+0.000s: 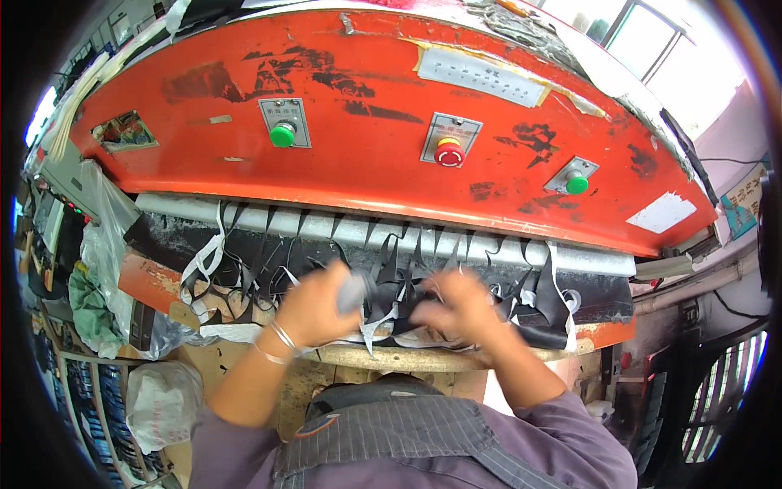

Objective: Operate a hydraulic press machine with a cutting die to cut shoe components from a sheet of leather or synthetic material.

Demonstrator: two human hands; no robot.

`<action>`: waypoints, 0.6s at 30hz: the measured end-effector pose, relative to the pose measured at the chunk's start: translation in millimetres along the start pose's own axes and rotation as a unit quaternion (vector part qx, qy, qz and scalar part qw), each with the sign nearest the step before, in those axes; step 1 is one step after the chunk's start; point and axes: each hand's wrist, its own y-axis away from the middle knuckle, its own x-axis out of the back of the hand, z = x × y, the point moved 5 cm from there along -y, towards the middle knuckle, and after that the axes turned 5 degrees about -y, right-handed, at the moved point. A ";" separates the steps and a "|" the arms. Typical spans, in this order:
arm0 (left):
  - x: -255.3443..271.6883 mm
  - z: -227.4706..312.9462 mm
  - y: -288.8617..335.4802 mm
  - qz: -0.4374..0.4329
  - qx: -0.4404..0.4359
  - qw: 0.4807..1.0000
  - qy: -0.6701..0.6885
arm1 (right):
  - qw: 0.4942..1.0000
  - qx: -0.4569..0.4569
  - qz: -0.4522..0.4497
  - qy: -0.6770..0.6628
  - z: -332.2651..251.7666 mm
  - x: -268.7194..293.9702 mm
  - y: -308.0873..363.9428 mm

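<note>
My left hand (316,306), with pale bands at the wrist, is closed around a small grey rounded piece (353,293), too blurred to tell its kind. To the right of it, my right hand (463,308) is over the sheet too, and its fingers are smeared by motion. Under both hands lies a black sheet (554,301) cut into a web of thin strips with gaps between them. White edging (213,254) curls up at its left side. Whether the right fingers touch or hold any of the strips is hidden by the blur.
A large orange machine (366,175) spans the far side, with two green buttons (282,135) (577,183) and a red stop button (449,153). A pale bar (603,259) runs below it. At the left hang plastic bags (110,236), and a white bag (163,403) stands lower down.
</note>
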 end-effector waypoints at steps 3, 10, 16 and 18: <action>-45.2 15.4 50.2 -0.081 -0.034 0.995 -0.046 | 0.987 0.048 -0.145 -0.057 -45.3 -64.9 45.8; -54.3 13.6 58.4 0.013 -0.027 0.995 -0.091 | 0.997 0.014 -0.061 0.045 -53.9 -95.3 33.0; -43.5 4.0 49.6 0.002 -0.002 0.998 -0.068 | 0.996 0.034 -0.068 0.046 -61.6 -89.1 19.7; -32.6 4.9 49.5 -0.027 -0.005 0.998 -0.058 | 0.993 0.014 -0.120 0.018 -62.2 -78.7 13.8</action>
